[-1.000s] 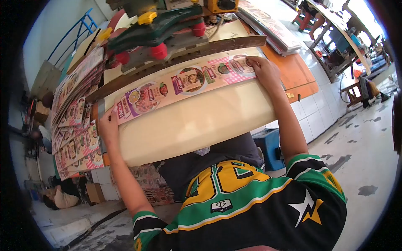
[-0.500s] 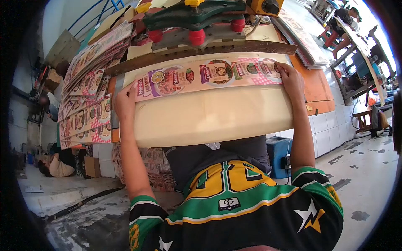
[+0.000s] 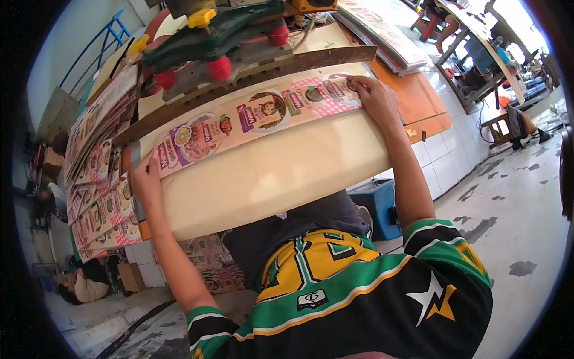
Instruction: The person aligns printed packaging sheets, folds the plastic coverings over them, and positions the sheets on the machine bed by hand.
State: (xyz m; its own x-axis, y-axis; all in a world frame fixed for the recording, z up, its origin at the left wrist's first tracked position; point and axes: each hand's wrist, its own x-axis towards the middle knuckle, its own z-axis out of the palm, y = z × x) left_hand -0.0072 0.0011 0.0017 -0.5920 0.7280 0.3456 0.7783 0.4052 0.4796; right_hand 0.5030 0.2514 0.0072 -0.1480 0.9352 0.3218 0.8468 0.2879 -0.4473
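A long printed strip [image 3: 232, 127] with food pictures and pink checks lies across a smooth cream sheet [image 3: 275, 170] that curves down toward my lap. My left hand [image 3: 147, 179] grips the strip's left end, thumb on top and the other fingers mostly hidden. At the far end, my right hand [image 3: 375, 99] pinches the right corner between thumb and fingers. The strip's back edge runs close along a brown metal bar [image 3: 245, 81].
Above the bar sits a dark green machine frame [image 3: 218, 36] with red knobs. Fanned printed sheets [image 3: 98, 203] pile up at the left; another stack [image 3: 391, 33] lies at the upper right. A blue box [image 3: 378, 206] stands below the orange board [image 3: 418, 107]. Other people are farther off.
The camera view has turned and shifted, so the strip now looks more slanted. Both hands keep hold of its ends, and the strip stays by the bar.
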